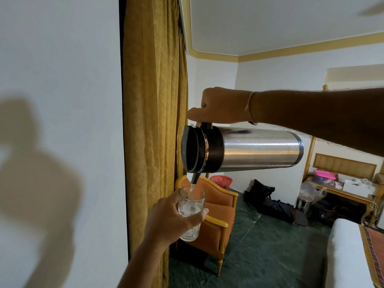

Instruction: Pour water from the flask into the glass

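A: Where is the flask (249,149) right now, and why so flat?

B: It is up in the air, right of centre, lying almost level with its steel base pointing right and its black lid to the left. The spout (195,177) hangs down from the lid end. Tipped that far, I judge the water has to reach the spout, which suggests the flask is not very full.

A: And the glass (191,213)?

B: Directly under the spout, lower and nearer. A thin stream of water (192,189) drops from the spout into its mouth. It is held close beneath, apart from the spout, so the stream has little room to wander or splash.

A: What about the hands?

B: The right hand (220,106) sits on top of the flask, its fingers clenched round the handle, thumb pressing forward near the lid. The left hand (172,220) comes up from below, fingers wrapped round the glass's lower half, leaving the rim free for the pour.

A: How full is the glass?

B: Hard to tell; water shows low in it, so I judge the pour is well short of finished.

A: Anything underneath?

B: No surface; both things are carried in mid-air. Behind the glass stands an orange armchair (216,225) on the green floor (270,246), beside a gold curtain (153,100). A spill would land there.
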The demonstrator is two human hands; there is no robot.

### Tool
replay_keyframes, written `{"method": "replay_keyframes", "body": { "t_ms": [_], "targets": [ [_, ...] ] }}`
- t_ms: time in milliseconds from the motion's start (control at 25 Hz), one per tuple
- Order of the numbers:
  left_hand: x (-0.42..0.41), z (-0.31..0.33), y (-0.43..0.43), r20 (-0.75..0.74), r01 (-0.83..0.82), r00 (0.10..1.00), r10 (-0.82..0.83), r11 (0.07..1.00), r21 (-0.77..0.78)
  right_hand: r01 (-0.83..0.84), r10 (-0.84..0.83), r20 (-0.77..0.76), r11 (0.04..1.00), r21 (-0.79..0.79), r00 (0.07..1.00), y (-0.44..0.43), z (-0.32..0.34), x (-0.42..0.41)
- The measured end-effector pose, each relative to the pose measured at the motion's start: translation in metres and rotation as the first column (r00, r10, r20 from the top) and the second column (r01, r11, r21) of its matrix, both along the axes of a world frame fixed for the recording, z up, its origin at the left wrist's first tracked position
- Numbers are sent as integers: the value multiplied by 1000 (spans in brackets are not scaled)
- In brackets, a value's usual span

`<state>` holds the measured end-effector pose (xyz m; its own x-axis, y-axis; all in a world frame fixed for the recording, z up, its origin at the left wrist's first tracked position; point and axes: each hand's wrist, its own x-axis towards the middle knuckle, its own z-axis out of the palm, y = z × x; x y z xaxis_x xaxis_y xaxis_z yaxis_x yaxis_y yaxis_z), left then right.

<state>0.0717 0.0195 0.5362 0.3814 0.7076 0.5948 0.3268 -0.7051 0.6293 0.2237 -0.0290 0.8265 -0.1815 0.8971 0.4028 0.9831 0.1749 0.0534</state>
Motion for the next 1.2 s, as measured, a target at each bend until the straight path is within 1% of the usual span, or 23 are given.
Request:
{"method": "replay_keyframes", "body": {
  "t_ms": [360,520,640,760,800,840,880,960,1000,1040,1120,1160,1200],
  "targets": [
    [-4,3,-6,9,-1,1000,1,1000,17,11,-11,-50,1000,-1,999,-2,-6,10],
    [-8,1,-11,16,-38,999,38,998,40,40,-43,-93,999,-32,995,-5,-15,19],
    [-12,1,-12,14,-57,998,56,997,60,59,-75,-266,996,-68,961,-13,-26,33],
    [-16,-2,-10,19,-71,997,70,997,43,-3,-51,-486,994,-109,872,-21,-45,50],
    [-16,-3,-10,23,-78,997,78,996,38,-28,-41,-567,993,-113,823,-23,-54,56],
    [-16,-4,-9,23,-85,996,85,995,41,-43,-39,-655,993,-109,754,-25,-62,62],
    [-17,-7,-9,23,-92,996,91,994,51,-48,-46,-756,994,-102,653,-27,-73,70],
    [-18,-12,-12,22,-99,995,98,993,59,-48,-75,-926,994,-100,371,-33,-101,85],
    [-19,-16,-13,11,-102,995,102,994,47,-34,-87,-971,995,-97,225,-36,-119,93],
    [-19,-22,-13,1,-102,995,102,994,27,-9,-87,-993,996,-88,86,-39,-140,100],
    [-19,-40,-11,8,-88,996,88,996,-19,38,-36,-983,998,-43,-179,-46,-191,112],
    [-20,-50,-12,14,-84,996,84,996,-42,64,17,-957,998,-2,-291,-52,-217,116],
    [-22,-61,-12,15,-85,996,87,994,-73,100,68,-925,994,33,-375,-56,-242,118]
  ]
}}
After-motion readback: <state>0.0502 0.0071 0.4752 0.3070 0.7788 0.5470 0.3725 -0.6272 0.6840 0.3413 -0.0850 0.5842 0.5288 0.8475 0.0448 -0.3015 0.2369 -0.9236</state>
